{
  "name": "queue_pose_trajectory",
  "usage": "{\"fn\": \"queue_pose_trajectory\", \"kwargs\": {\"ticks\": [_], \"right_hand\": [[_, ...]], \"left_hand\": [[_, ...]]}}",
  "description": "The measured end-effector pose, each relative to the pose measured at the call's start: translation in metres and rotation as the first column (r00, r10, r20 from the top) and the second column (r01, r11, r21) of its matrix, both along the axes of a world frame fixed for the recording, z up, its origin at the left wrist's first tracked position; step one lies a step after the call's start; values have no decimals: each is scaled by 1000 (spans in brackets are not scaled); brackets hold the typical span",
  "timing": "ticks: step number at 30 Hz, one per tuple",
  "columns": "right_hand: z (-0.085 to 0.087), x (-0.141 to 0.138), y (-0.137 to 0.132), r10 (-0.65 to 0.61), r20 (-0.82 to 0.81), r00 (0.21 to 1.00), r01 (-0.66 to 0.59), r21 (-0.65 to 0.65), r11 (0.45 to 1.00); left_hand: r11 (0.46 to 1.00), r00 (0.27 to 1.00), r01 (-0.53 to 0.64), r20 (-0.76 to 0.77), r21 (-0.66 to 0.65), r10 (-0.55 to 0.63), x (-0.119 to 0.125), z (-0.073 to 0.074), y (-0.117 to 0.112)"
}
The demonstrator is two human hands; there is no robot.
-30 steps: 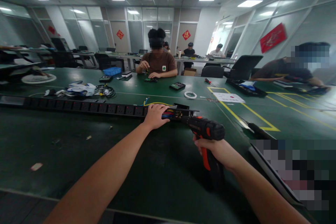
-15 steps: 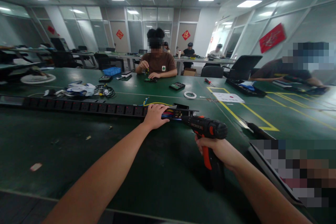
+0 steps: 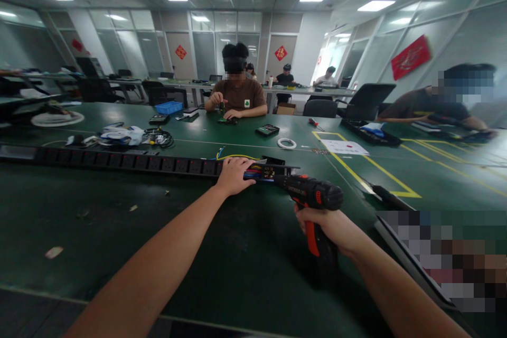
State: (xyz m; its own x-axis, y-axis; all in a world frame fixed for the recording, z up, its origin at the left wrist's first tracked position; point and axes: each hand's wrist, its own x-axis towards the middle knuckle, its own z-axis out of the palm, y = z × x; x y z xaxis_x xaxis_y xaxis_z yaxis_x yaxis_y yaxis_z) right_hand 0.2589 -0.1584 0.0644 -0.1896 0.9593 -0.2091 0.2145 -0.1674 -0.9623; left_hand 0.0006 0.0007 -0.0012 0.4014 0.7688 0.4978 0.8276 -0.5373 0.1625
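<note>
A long black power strip (image 3: 139,162) lies across the green table, with a row of sockets along it. Near its right end my left hand (image 3: 234,175) grips it from above, fingers over the top and thumb on the near side. Beside that thumb, red and blue wires (image 3: 251,174) show in an uncovered section. My right hand (image 3: 325,225) is wrapped around the handle of a black and orange cordless drill (image 3: 312,192). The drill points left, its nose at the strip's right end. Whether the bit touches a screw is hidden.
Behind the strip are a cable bundle (image 3: 159,138), a white tape roll (image 3: 287,143) and a black box-shaped part (image 3: 267,130). A black-handled tool (image 3: 390,196) lies to the right. Across the table a person (image 3: 237,96) works; another leans in at far right.
</note>
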Motion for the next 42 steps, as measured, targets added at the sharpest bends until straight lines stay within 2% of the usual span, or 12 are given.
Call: {"fn": "queue_pose_trajectory", "kwargs": {"ticks": [12, 27, 42], "right_hand": [[0, 1, 1, 1, 4, 1000, -1, 11, 1000], [1, -1, -1, -70, 42, 997, 70, 11, 998], [-1, 0, 0, -51, 40, 998, 51, 5, 999]], "left_hand": [[1000, 1000, 4, 11, -1, -4, 0, -1, 1], [999, 1000, 3, -2, 37, -3, 0, -1, 0], [1000, 1000, -4, 6, 24, 3, 1, 0, 0]]}}
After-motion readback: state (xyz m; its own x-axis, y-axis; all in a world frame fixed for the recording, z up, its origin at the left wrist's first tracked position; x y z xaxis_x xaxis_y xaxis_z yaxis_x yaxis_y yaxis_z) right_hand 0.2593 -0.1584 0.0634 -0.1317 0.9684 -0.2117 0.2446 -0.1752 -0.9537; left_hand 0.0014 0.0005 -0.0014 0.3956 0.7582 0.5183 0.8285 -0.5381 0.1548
